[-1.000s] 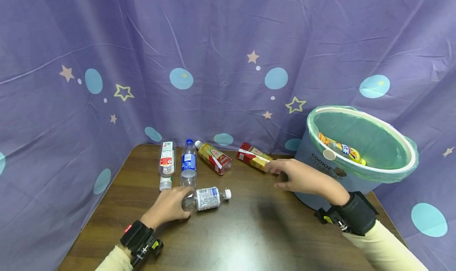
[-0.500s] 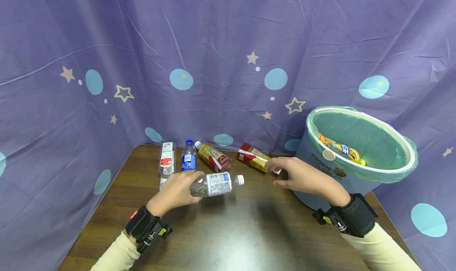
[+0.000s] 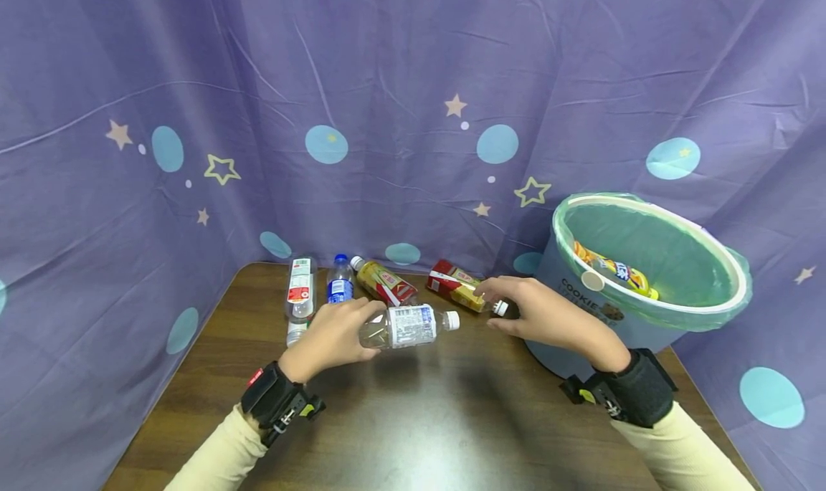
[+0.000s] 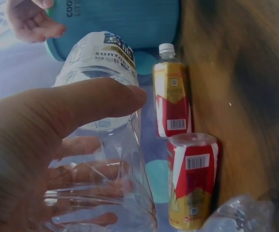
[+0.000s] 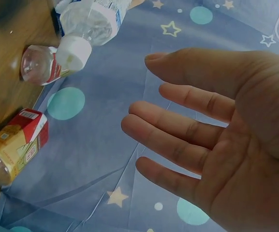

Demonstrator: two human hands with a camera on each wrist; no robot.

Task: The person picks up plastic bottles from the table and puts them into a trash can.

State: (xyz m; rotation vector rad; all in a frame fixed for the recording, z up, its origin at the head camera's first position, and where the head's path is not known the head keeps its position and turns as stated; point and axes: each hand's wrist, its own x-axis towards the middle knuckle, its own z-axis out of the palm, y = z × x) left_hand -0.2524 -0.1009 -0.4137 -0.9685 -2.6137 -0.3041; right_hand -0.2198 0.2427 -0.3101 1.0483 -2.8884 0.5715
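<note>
My left hand (image 3: 340,335) grips a clear plastic bottle (image 3: 411,325) with a white label and white cap, around its base end. It hangs sideways over the table, cap pointing right. In the left wrist view the thumb lies across the bottle (image 4: 100,63) and the fingers show through the plastic. My right hand (image 3: 538,312) is held in the air with relaxed fingers and nothing in them, as the right wrist view shows of the palm (image 5: 245,164). In the head view it overlaps a red and yellow bottle (image 3: 454,285) lying on the table behind.
A grey bin (image 3: 568,276) with a green liner stands at the right, a yellow-labelled bottle (image 3: 622,272) inside. Along the table's back lie another red and yellow bottle (image 3: 385,282), a blue-capped bottle (image 3: 340,282) and a red-and-white-labelled bottle (image 3: 301,287). A purple curtain (image 3: 400,82) hangs behind.
My left hand has lifted the clear bottle off the table and carried it rightward and away from me. The right hand has stayed nearly in place.
</note>
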